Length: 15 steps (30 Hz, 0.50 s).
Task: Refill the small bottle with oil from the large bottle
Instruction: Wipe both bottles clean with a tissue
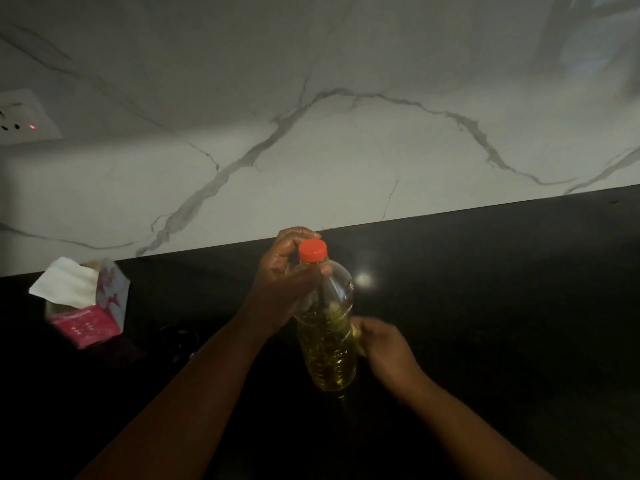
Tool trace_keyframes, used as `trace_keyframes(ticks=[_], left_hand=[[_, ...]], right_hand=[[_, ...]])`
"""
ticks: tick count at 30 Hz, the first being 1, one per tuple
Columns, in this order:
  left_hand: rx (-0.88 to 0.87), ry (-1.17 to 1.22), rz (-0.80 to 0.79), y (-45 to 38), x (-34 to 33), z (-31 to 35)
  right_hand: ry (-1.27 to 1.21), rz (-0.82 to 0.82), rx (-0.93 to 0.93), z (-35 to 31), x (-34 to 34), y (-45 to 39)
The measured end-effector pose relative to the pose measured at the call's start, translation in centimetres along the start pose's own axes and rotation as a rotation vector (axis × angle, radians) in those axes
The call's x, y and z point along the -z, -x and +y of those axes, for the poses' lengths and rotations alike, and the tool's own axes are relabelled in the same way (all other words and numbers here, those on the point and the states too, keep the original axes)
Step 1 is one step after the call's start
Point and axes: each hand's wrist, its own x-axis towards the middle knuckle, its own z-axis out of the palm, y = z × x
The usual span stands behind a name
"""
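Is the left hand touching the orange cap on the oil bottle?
Touching. The head view shows the left hand curled around the neck of the oil bottle, fingers against the orange cap.

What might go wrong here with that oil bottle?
The left hand at the orange cap looks shiny, perhaps oily, so its grip may slip. The bottle, steadied low by the right hand, could tip. The dim light may hide spills on the dark counter.

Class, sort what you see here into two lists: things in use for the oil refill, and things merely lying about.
In use:
oil bottle
orange cap
left hand, gripping the bottle's neck
right hand, holding its side

Lying about:
tissue box on the dark counter
wall socket
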Motion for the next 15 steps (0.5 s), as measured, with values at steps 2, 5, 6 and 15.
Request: trace_keyframes(ticks=[2,5,6,15], left_hand=[[-0.013,-0.012,-0.007,0.0,-0.1,0.1],[-0.001,-0.035,-0.008,-0.2,-0.2,0.1],[0.004,-0.034,-0.011,-0.2,-0.3,0.1],[-0.013,0.009,-0.012,0.1,-0.4,0.2]], right_hand=[[0.128,-0.017,-0.080,2.1,0.0,0.4],[0.187,0.006,-0.152,2.5,-0.2,0.6],[0.145,0.034,-0.179,2.2,-0.3,0.4],[-0.233,0.182,0.065,-7.3,-0.3,1.5]])
